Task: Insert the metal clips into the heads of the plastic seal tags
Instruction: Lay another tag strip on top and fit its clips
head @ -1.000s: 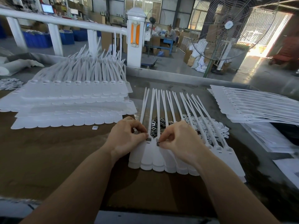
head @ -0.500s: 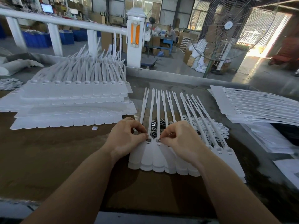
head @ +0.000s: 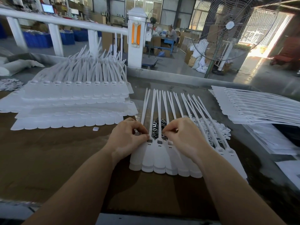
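Note:
A joined row of white plastic seal tags lies in front of me, straps pointing away. Its left heads show open square sockets. Behind the heads, between the straps, sits a small pile of dark metal clips. My left hand pinches the row at its leftmost tags, just above the heads, with thumb and fingers curled. My right hand has its fingers curled at the near edge of the clip pile and pinches a metal clip, partly hidden by the fingertips.
Stacked tag sheets fill the left of the brown table; more sheets lie at the right. A heap of small white plastic parts sits under the right straps. One loose white piece lies nearby. A fan stands beyond the table edge.
My right fingertips have drawn back from the third tag head toward the clip pile. The left hand has stayed in place on the row.

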A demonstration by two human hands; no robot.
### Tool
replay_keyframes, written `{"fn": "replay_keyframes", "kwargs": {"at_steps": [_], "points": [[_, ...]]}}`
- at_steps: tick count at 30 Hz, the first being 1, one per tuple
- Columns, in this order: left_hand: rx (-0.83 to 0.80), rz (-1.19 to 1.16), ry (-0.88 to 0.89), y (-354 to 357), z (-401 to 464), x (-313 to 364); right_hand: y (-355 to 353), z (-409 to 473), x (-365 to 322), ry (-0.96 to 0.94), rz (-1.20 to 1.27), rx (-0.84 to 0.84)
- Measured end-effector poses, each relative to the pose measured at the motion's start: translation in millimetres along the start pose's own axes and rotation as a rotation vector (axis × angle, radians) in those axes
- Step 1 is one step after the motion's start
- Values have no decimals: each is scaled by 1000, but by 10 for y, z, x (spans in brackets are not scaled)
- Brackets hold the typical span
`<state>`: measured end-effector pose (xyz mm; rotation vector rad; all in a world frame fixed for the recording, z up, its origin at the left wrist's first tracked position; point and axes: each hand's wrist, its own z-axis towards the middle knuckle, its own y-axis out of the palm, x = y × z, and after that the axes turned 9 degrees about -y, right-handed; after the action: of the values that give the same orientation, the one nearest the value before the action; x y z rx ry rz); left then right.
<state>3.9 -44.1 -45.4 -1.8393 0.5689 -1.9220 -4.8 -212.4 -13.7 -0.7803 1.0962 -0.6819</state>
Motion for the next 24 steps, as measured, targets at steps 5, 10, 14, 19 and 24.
{"fn": "replay_keyframes", "kwargs": {"at_steps": [5,10,14,19,24], "points": [[1,16,9,-2,1,8,39,38,61,19,-97,51],[-2,17,2,3,-5,6,127,115,87,26,-174,67],[-5,29,-4,-1,-1,11,174,174,97,51,-251,-50],[-11,35,-5,-16,-1,10,200,224,92,54,-275,-74],[-8,41,-2,-11,-2,1,257,199,109,48,-242,89]]}}
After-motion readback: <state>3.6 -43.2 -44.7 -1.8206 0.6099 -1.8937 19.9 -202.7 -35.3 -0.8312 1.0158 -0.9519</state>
